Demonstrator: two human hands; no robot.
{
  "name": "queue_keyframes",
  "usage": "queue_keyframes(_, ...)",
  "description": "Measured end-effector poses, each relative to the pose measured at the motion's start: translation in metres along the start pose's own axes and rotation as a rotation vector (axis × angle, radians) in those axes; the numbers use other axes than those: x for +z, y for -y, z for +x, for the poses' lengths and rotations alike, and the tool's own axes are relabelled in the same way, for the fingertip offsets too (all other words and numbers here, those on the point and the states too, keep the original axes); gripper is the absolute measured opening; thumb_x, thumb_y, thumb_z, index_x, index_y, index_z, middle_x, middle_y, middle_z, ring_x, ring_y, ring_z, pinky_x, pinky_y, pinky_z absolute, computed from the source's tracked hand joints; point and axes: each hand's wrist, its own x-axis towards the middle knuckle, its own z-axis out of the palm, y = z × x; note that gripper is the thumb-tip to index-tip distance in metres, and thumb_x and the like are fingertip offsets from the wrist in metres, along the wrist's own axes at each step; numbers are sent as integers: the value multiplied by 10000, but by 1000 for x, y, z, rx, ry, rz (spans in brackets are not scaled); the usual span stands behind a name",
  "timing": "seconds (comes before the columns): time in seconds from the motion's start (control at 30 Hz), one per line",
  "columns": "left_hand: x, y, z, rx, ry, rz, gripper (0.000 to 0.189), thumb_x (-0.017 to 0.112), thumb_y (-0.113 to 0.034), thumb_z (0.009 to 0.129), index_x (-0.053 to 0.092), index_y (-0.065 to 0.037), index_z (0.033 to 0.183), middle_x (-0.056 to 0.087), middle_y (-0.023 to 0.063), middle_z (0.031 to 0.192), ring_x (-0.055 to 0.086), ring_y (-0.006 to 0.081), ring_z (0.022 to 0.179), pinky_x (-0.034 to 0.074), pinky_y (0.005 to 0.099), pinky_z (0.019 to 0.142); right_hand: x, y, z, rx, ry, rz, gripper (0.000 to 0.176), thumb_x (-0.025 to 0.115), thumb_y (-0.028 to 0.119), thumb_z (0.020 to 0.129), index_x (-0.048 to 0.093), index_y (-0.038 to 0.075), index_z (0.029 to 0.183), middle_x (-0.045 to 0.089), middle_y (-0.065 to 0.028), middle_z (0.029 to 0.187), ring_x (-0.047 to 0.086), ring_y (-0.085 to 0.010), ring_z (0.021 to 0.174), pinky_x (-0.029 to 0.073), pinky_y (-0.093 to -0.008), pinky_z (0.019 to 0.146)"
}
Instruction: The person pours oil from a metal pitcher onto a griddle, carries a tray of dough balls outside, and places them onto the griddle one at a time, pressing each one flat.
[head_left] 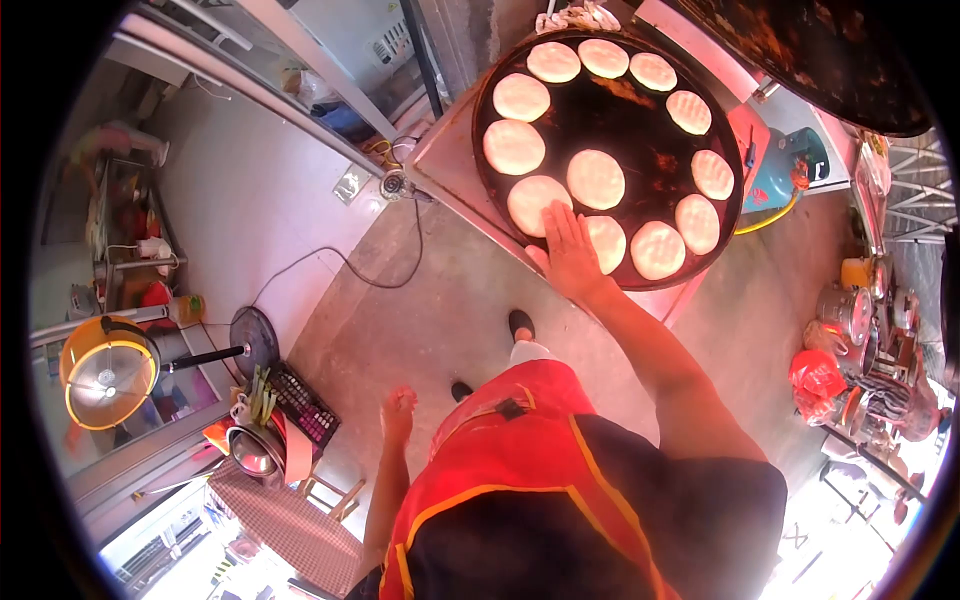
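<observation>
My right hand (572,250) lies flat, fingers extended, over the front edge of a round flat dough piece (537,205) on the large black round griddle (630,130). Beside it are another dough piece (605,243), partly under the hand, and one nearer the middle (596,179). Several more pale rounds ring the griddle's rim; some at the right, such as this one (690,112), bear finger-like dents. My left hand (399,404) hangs low beside the red apron (500,410), away from the griddle; it is small and blurred, and its finger position is unclear.
A dark round lid (800,60) is at the upper right. Near the griddle stands a blue gas cylinder (785,170) with a yellow hose (768,218). At left are a yellow-rimmed lamp (110,375) and a black crate (303,405). A cable (375,283) crosses the floor.
</observation>
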Motion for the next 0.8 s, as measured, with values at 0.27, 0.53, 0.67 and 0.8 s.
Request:
queue_keyframes(0.27, -52, 94, -47, 5, -148, -104, 167, 539, -157, 869, 615, -28, 944, 640, 49, 805, 601, 129, 730, 471, 265, 659, -21, 156, -45, -367, 30, 271, 503, 571, 254, 862, 430, -24, 1257, 429, -221, 1302, 435, -366, 1182, 352, -432, 998)
queue_keyframes(0.53, -167, 261, -182, 16, -571, -190, 269, 563, -236, 863, 605, -33, 1034, 654, 167, 904, 643, 263, 884, 501, 345, 754, 101, 458, -212, -1005, 527, 524, 463, 598, 172, 837, 458, 13, 1249, 482, -185, 1265, 500, -339, 1121, 424, -405, 933)
queue_keyframes(0.67, -238, 335, -280, -140, -828, -348, 269, 577, -226, 862, 595, -24, 1039, 652, 141, 919, 636, 223, 888, 494, 331, 769, 150, 594, -309, -1392, 822, 516, 464, 597, 161, 834, 454, 6, 1247, 473, -200, 1271, 487, -340, 1139, 421, -406, 941)
queue_keyframes(0.8, -300, 413, -349, -93, -1229, -580, 246, 571, -207, 876, 596, -20, 1034, 644, 107, 887, 621, 183, 837, 485, 308, 755, 161, 728, -380, -1439, 1093, 654, 427, 591, 120, 835, 477, -18, 1223, 519, -224, 1215, 533, -350, 1095, 445, -385, 920)
